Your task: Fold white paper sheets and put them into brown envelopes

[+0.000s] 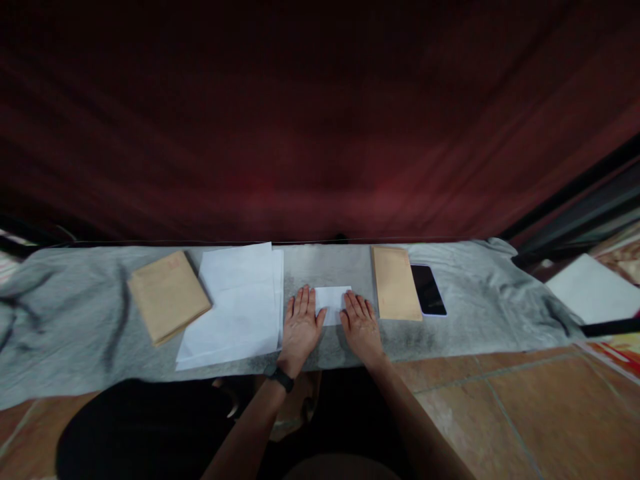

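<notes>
A small folded sheet of white paper [333, 298] lies flat in front of me on the grey cloth. My left hand [301, 325] rests palm down over its left end, fingers stretched out. Over the right end, my right hand [361, 327] lies flat in the same way, thumb toward the middle. Larger white sheets [235, 307] are spread in a loose stack just left of my left hand. To the right of my right hand are brown envelopes [399, 283].
A pile of brown envelopes [170, 293] sits at the left, partly over the white sheets. A phone [429, 290] lies by the right-hand envelopes. The grey cloth [475, 293] covers a narrow table. A dark red curtain [320, 133] hangs behind it.
</notes>
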{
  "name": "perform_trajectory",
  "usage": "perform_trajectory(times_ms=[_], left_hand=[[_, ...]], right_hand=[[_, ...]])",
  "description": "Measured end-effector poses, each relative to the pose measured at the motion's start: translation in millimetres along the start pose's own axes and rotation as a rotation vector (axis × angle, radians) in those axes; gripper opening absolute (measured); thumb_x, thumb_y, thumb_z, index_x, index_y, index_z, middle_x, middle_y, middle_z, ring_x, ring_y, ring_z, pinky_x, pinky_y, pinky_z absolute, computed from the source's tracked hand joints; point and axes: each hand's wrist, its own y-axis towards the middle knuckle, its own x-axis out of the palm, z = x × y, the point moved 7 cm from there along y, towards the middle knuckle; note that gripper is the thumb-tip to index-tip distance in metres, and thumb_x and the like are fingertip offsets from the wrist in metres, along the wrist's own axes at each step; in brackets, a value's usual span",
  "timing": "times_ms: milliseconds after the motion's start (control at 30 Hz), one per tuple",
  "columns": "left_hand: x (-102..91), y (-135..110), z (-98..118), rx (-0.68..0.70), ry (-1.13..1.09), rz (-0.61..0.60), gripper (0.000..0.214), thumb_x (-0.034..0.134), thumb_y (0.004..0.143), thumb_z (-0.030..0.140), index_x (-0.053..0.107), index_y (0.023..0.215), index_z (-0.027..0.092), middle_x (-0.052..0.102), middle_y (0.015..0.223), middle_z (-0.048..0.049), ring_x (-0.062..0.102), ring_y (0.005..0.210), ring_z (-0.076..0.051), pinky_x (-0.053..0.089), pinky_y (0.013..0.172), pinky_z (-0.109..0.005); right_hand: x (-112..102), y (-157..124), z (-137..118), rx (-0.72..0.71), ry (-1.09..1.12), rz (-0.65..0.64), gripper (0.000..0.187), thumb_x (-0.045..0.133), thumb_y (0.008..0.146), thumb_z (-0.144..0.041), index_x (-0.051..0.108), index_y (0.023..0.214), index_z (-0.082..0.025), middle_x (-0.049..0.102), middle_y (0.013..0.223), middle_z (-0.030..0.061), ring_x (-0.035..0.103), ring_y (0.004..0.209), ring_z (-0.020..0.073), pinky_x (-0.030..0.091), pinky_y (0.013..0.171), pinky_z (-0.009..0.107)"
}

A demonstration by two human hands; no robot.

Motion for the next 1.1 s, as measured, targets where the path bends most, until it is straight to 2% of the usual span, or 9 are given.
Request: perform_trajectory(times_ms=[100, 167, 333, 400, 767, 1100], left_hand=[[-3.4, 0, 0, 0.002, 0.001, -0.003, 0.062, 0.034, 0.101, 0.044, 0.039, 0.151, 0.007, 0.036, 0.158, -0.0175, 0.030, 0.149, -0.030, 0.026, 0.121, -0.053], [-7.8, -2, 4, 0.051, -0.017, -0.004, 0.058, 0.034, 0.102, 0.041, 0.041, 0.149, 0.008, 0.039, 0.157, -0.0165, 0.031, 0.149, -0.029, 0.026, 0.122, -0.051], [-13.1, -22, 37, 0.419, -0.154, -0.147, 0.048, 0.037, 0.103, 0.038, 0.049, 0.144, 0.016, 0.048, 0.152, -0.0092, 0.039, 0.145, -0.020, 0.033, 0.121, -0.042], [-13.0, -26, 46, 0.472, -0.168, -0.188, 0.047, 0.037, 0.103, 0.037, 0.050, 0.143, 0.017, 0.050, 0.151, -0.0092, 0.041, 0.144, -0.020, 0.033, 0.121, -0.042], [2.2, -5, 47, 0.358, -0.091, -0.154, 0.052, 0.033, 0.104, 0.036, 0.040, 0.150, 0.014, 0.039, 0.158, -0.0103, 0.030, 0.149, -0.021, 0.026, 0.124, -0.045], [0.0, 3, 23, 0.199, -0.011, -0.079, 0.056, 0.031, 0.102, 0.036, 0.040, 0.150, 0.008, 0.041, 0.156, -0.0149, 0.031, 0.149, -0.024, 0.028, 0.122, -0.046]], right_hand=[[1, 0, 1, -0.001, 0.000, -0.011, 0.050, 0.037, 0.104, -0.029, 0.039, 0.152, -0.014, 0.045, 0.154, 0.0089, 0.039, 0.142, 0.0275, 0.028, 0.118, 0.047], [1, 0, 2, -0.001, 0.007, -0.015, 0.050, 0.037, 0.104, -0.029, 0.039, 0.152, -0.014, 0.045, 0.154, 0.0089, 0.038, 0.143, 0.0274, 0.027, 0.118, 0.047], [2, -1, 5, -0.009, 0.041, -0.018, 0.049, 0.034, 0.104, -0.025, 0.041, 0.151, -0.014, 0.044, 0.155, 0.0077, 0.036, 0.145, 0.0250, 0.027, 0.119, 0.045], [3, -2, 7, -0.016, 0.046, -0.022, 0.049, 0.034, 0.103, -0.022, 0.040, 0.151, -0.014, 0.044, 0.155, 0.0079, 0.035, 0.145, 0.0239, 0.028, 0.119, 0.045], [4, -3, 8, -0.005, 0.058, -0.002, 0.051, 0.038, 0.100, -0.019, 0.042, 0.150, -0.016, 0.046, 0.154, 0.0073, 0.037, 0.145, 0.0231, 0.029, 0.119, 0.045], [3, -2, 8, 0.003, 0.061, 0.022, 0.051, 0.039, 0.099, -0.019, 0.042, 0.150, -0.017, 0.047, 0.153, 0.0072, 0.039, 0.143, 0.0236, 0.030, 0.119, 0.046]])
